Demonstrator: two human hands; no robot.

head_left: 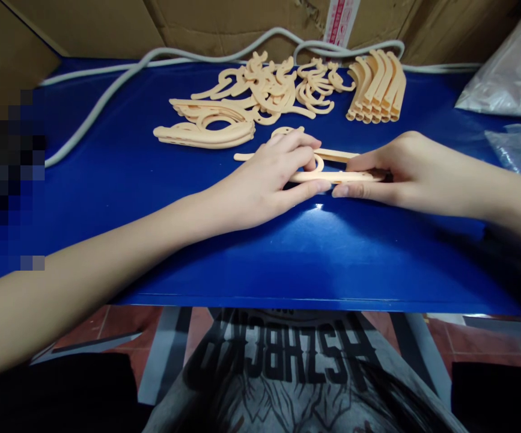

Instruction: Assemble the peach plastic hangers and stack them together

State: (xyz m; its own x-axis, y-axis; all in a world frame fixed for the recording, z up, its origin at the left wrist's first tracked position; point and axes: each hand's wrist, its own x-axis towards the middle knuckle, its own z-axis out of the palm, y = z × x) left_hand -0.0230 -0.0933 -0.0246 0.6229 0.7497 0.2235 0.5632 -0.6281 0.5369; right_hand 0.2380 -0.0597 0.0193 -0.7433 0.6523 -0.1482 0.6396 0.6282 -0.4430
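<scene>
Both hands are on one beige plastic folding hanger (332,177) above the blue table. My left hand (278,171) grips its left part, thumb on the near edge and fingers curled over the curved hook piece. At the other end, my right hand (390,174) pinches the long arm between thumb and fingers. A second beige bar (336,155) runs just behind it, reaching my right fingers. Part of the hanger is hidden under my left palm. Folded hangers (210,133) lie stacked to the left, and a heap of loose hook pieces (273,90) lies behind.
Curved beige arms (377,90) are stacked at the back right. A white cable (120,84) loops along the back, before cardboard boxes (242,27). Clear plastic bags (508,78) sit at the right. The blue table's (287,270) front edge is near my body.
</scene>
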